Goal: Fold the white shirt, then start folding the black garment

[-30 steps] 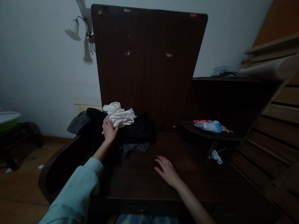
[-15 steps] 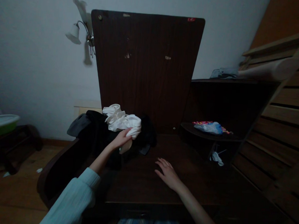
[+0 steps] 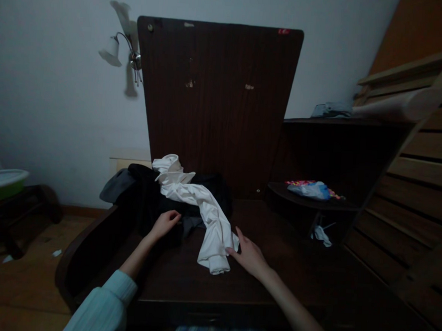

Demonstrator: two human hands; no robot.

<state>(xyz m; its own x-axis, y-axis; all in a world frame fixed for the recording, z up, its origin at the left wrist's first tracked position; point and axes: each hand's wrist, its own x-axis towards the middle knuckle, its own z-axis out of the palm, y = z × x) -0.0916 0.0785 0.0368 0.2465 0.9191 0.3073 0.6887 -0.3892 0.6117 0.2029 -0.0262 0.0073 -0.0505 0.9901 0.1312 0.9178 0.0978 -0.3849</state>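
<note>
A white garment [image 3: 203, 209] trails from a heap of dark clothes [image 3: 147, 196] down onto the dark wooden tabletop [image 3: 274, 268]. My right hand [image 3: 249, 254] lies flat on the table with fingers apart, its fingertips touching the garment's lower end. My left hand [image 3: 164, 223] rests with curled fingers at the edge of the dark clothes, just left of the white cloth; what it grips, if anything, is hidden.
A tall dark board [image 3: 217, 100] stands upright behind the table. A low shelf [image 3: 309, 198] at the right carries a colourful plastic bag [image 3: 309, 188]. A wall lamp [image 3: 116, 49] hangs at the upper left. Wooden slats [image 3: 422, 188] slope along the right.
The white garment has been pulled off the heap and now stretches down to the table. My left hand dropped to the heap's edge. My right hand shifted slightly to touch the cloth.
</note>
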